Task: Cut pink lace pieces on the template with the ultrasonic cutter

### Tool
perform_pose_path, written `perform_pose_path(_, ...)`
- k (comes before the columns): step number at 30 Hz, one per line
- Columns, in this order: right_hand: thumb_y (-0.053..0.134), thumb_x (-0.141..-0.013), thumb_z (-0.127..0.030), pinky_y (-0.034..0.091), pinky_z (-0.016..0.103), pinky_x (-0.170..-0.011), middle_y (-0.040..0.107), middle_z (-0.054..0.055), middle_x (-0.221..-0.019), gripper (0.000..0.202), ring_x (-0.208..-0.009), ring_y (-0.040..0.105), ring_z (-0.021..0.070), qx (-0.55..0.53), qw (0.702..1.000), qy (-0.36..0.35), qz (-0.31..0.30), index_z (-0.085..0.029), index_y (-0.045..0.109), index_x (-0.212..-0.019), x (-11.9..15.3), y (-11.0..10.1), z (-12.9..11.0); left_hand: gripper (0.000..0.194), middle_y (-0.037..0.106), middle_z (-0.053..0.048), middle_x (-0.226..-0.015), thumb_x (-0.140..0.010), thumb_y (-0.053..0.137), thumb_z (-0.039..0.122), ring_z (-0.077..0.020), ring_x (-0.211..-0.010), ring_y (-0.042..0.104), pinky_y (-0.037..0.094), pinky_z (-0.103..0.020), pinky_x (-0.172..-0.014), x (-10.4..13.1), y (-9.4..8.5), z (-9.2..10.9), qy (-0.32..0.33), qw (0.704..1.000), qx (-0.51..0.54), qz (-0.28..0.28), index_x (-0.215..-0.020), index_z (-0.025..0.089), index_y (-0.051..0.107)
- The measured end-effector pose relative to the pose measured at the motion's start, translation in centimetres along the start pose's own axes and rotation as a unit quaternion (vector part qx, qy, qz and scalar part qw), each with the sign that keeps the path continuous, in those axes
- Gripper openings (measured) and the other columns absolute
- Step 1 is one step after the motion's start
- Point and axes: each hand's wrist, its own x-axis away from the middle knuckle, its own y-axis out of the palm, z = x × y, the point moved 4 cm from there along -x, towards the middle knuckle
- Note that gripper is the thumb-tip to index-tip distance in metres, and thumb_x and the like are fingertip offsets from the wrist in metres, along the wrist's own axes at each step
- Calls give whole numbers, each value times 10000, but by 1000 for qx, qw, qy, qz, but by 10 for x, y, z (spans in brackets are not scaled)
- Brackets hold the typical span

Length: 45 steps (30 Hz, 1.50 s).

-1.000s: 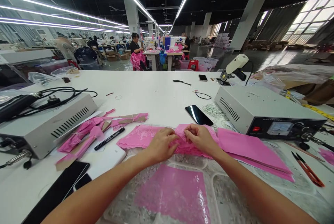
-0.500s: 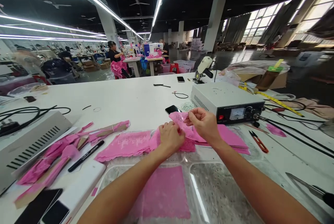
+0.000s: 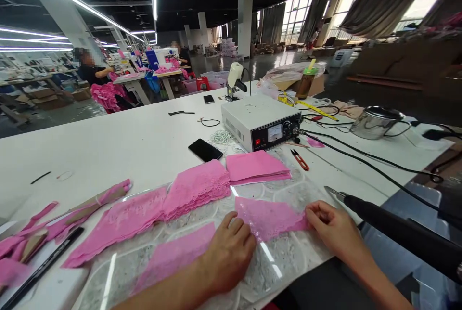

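A pink lace piece (image 3: 270, 216) lies spread on a clear plastic sheet (image 3: 288, 271) over the table. My right hand (image 3: 330, 226) pinches its right end between thumb and fingers. Beside its left edge rests my left hand (image 3: 233, 250), fingers loosely bent and apart, the thumb hidden. Another flat pink piece (image 3: 176, 254) lies partly under my left wrist. Behind are a stack of scalloped pink lace (image 3: 200, 187), a pile of plain pink cloth (image 3: 256, 165) and more embroidered pink lace (image 3: 122, 218) to the left.
A grey control box (image 3: 260, 117) stands at the back, with a black phone (image 3: 205, 149) and orange thread snips (image 3: 300, 160) near it. On the right, a black-handled tool (image 3: 390, 223) points a metal blade inward. A marker (image 3: 43, 266) lies left; a glass jug (image 3: 377, 122) stands far right.
My view has turned right. Both hands have come down towards me, laying the lace piece on the plastic sheet. My right hand has moved right; my left no longer visibly grips the lace.
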Motion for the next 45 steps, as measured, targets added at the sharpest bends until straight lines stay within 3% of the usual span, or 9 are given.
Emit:
perform_pose_path(4,490,-737,-451,403,316,-542,564,-13,-498,252,-511,529,178,176,983,14,-41,-251,549,-596,10,-11,15,86,558,-29,-714,-802,547,103,-173,-645,505,474,-378,-796,1,-6,14,40,997,51,-28,-753,173,550)
perform_pose_path(8,436,-763,-458,402,334,-562,608,0,-556,253,-545,572,201,222,973,35,-42,-259,536,-644,11,-19,18,142,591,-34,-729,-910,508,217,-182,-658,543,487,-356,-691,-7,-11,8,5,986,159,-57,-790,184,577)
perform_pose_path(12,436,-798,-574,411,342,-557,645,31,-594,381,-576,608,228,232,971,50,-36,-254,612,-689,11,-21,16,211,678,-99,-1038,-976,451,220,-231,-962,632,519,-406,-871,-12,-8,-6,-14,982,184,-46,-1067,188,639)
perform_pose_path(15,467,-790,-584,400,330,-564,656,30,-616,386,-602,621,229,239,969,45,-42,-250,640,-705,10,-17,13,309,607,-110,-1329,-974,516,333,-305,-1244,552,436,-538,-1053,-13,1,-12,-2,984,159,-82,-1251,225,597)
perform_pose_path(19,468,-808,-490,361,304,-550,613,9,-554,319,-560,576,196,236,970,17,-49,-241,642,-708,8,-9,12,423,521,-98,-1449,-960,555,383,-327,-1350,470,422,-570,-1074,-10,11,-13,13,987,111,-113,-1363,256,535)
perform_pose_path(27,473,-784,-335,338,293,-564,572,-11,-536,203,-547,521,166,227,973,26,-45,-224,548,-632,8,-13,17,534,542,-105,-1428,-910,624,414,-400,-1309,494,499,-558,-994,-2,15,-11,33,997,10,-66,-1386,192,527)
perform_pose_path(32,481,-829,-404,340,295,-559,579,-17,-548,273,-562,537,180,207,977,20,-56,-216,673,-875,2,-14,13,513,549,-93,-1423,-927,585,413,-407,-1295,496,513,-535,-953,2,17,-10,34,998,-32,-29,-1387,192,534)
perform_pose_path(37,511,-794,-311,344,281,-556,600,-6,-553,198,-564,539,161,198,977,13,-79,-210,603,-650,0,-11,10,525,554,-89,-1420,-934,551,437,-397,-1293,484,496,-498,-951,5,21,-10,34,997,-65,-3,-1390,176,536)
perform_pose_path(45,496,-805,-299,328,279,-536,562,-9,-547,196,-552,523,159,223,971,34,-86,-201,621,-690,9,-27,15,515,589,-84,-1380,-901,562,446,-374,-1214,516,474,-476,-892,5,18,-10,13,995,-97,14,-1348,192,572)
